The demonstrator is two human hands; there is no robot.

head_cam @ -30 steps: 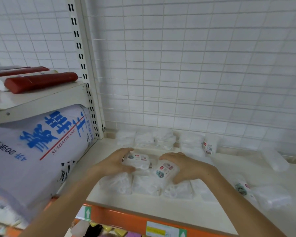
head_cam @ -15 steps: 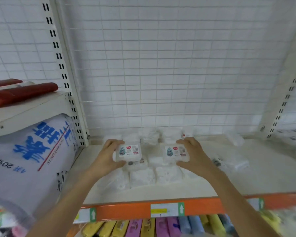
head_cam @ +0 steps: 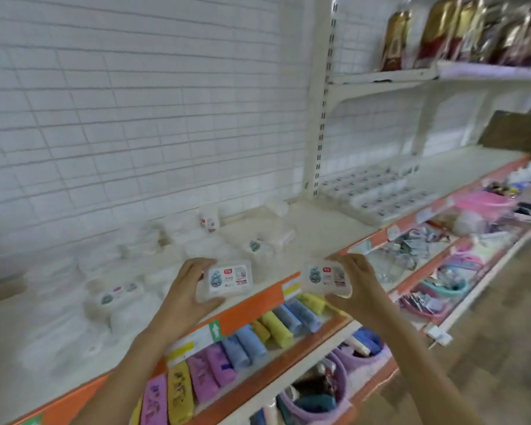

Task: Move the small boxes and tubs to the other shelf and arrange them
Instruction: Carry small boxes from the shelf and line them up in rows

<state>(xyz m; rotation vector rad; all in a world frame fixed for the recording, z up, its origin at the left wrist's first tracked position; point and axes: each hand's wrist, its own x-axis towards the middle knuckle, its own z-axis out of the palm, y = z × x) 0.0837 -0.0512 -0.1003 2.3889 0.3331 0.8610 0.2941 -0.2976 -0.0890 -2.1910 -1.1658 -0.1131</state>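
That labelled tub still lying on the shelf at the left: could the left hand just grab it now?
Probably not yet: the left hand already grips a box. Nothing blocks the path to the tub otherwise.

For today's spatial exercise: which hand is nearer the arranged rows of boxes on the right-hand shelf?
Right. The right hand is closer to the arranged rows; the left hand is farther left.

Cream shelf [head_cam: 319, 234] bears seemingly white tubs [head_cam: 117, 297].
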